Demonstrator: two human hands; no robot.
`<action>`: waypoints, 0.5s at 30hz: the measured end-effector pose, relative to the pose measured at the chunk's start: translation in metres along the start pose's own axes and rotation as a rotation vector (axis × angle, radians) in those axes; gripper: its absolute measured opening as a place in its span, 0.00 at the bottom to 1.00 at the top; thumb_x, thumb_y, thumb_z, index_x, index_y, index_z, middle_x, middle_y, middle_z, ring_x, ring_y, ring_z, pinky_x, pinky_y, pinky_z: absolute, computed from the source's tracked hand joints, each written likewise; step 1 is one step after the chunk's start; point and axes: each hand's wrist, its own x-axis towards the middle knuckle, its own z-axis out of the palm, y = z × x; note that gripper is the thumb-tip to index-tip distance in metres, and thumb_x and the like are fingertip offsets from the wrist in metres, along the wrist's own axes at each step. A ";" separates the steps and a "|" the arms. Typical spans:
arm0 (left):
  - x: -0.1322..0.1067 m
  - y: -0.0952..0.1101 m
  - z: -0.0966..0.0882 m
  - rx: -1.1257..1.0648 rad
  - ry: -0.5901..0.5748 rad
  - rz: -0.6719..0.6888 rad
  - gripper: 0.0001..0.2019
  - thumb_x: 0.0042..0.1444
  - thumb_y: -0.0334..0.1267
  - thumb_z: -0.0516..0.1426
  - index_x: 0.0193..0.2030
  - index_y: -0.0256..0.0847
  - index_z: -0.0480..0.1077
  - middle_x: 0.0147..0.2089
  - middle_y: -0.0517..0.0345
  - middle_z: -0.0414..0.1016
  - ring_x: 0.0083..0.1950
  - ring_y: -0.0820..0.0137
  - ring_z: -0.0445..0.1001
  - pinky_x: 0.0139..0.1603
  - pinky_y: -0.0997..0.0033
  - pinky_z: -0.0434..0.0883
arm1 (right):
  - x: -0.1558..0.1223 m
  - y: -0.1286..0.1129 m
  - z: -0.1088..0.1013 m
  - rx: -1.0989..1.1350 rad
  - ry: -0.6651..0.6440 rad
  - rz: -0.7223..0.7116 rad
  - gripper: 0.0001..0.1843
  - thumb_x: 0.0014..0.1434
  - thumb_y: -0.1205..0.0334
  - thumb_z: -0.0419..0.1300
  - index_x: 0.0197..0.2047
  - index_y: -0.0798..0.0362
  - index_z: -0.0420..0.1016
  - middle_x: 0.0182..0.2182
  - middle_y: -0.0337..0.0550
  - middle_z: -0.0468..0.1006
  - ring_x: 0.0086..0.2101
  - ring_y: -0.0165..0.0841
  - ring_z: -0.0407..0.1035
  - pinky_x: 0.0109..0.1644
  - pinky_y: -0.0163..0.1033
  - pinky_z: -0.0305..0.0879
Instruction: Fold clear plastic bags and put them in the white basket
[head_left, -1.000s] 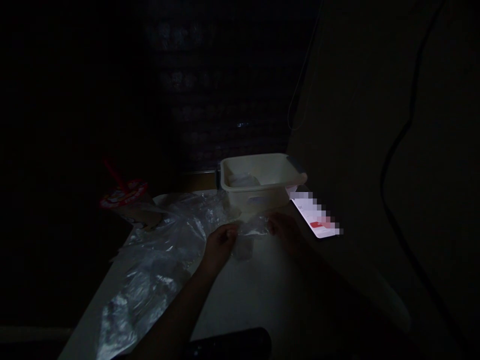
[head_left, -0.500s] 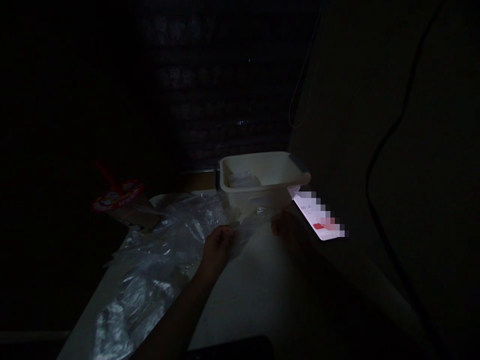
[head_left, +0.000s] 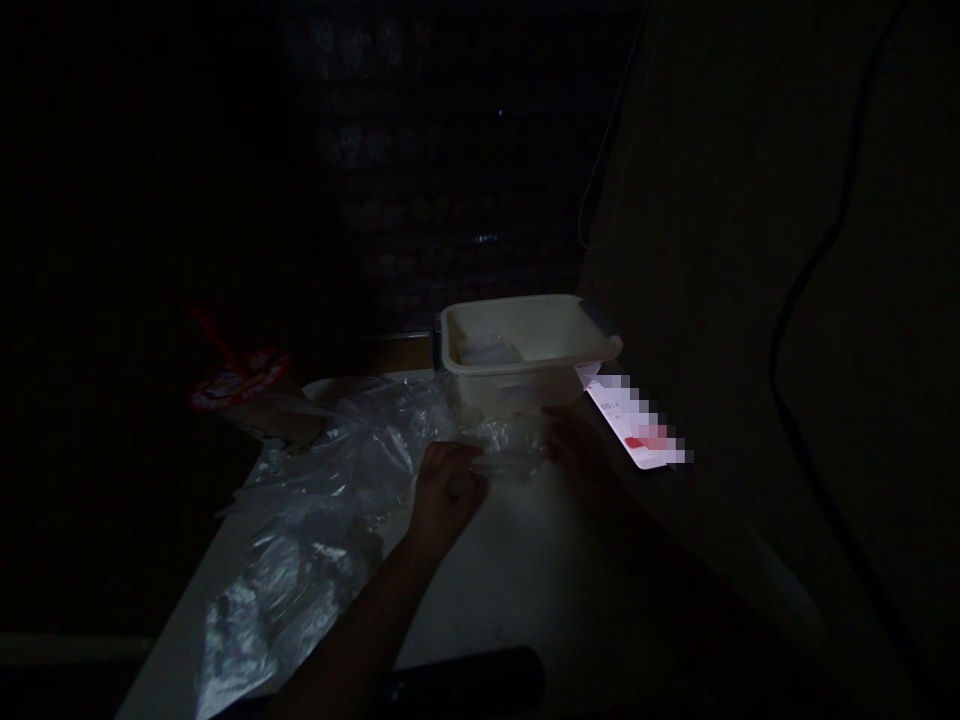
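Observation:
Between my hands, in front of the white tub, is a clear, shiny piece of plastic [head_left: 514, 447]; the dark and blur hide whether it is a small bag or a thin container. My left hand [head_left: 448, 490] has its fingers curled closed at the plastic's left edge. At the right edge, my right hand [head_left: 577, 455] is in deep shadow, its fingertips seeming to pinch the plastic. Crumpled clear plastic bags [head_left: 307, 560] lie left of my left forearm. The white tub [head_left: 517, 385] with grey handles stands just beyond, with some clear plastic pieces [head_left: 486, 350] inside.
A lit phone [head_left: 626, 420] lies right of the tub. To the left stands a cup [head_left: 247, 385] with a red straw. A dark object [head_left: 472, 680] sits at the near edge of the white table [head_left: 465, 600]. A black cable [head_left: 780, 340] hangs at right.
The clear plastic between my hands has turned from slanted to more level and looks wider. My left hand has shifted slightly right. The view has tilted a little.

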 end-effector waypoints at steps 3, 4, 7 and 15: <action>-0.001 -0.002 0.003 0.060 -0.038 0.025 0.18 0.40 0.28 0.51 0.42 0.39 0.63 0.41 0.54 0.66 0.43 0.67 0.63 0.43 0.66 0.63 | -0.001 0.002 0.002 -0.036 0.013 -0.046 0.17 0.47 0.55 0.51 0.40 0.55 0.63 0.14 0.30 0.61 0.16 0.23 0.55 0.20 0.31 0.52; -0.001 -0.004 0.004 0.088 -0.069 0.043 0.19 0.39 0.27 0.52 0.43 0.38 0.63 0.41 0.54 0.66 0.43 0.67 0.63 0.43 0.65 0.63 | 0.000 0.003 0.002 -0.048 0.022 -0.058 0.17 0.48 0.54 0.51 0.39 0.56 0.63 0.14 0.30 0.61 0.16 0.23 0.55 0.19 0.31 0.52; 0.000 -0.006 0.004 0.161 -0.169 0.093 0.16 0.39 0.26 0.51 0.38 0.37 0.66 0.37 0.54 0.68 0.40 0.67 0.64 0.41 0.66 0.64 | 0.000 0.004 0.001 -0.051 0.062 -0.079 0.17 0.48 0.52 0.51 0.36 0.56 0.65 0.14 0.31 0.62 0.15 0.23 0.55 0.18 0.31 0.53; -0.016 0.017 -0.010 0.463 -0.268 0.265 0.17 0.41 0.24 0.50 0.41 0.35 0.65 0.33 0.51 0.67 0.37 0.64 0.65 0.37 0.62 0.64 | -0.020 -0.009 -0.024 -0.204 0.134 -0.061 0.21 0.49 0.50 0.49 0.42 0.55 0.63 0.22 0.38 0.71 0.19 0.25 0.61 0.22 0.33 0.59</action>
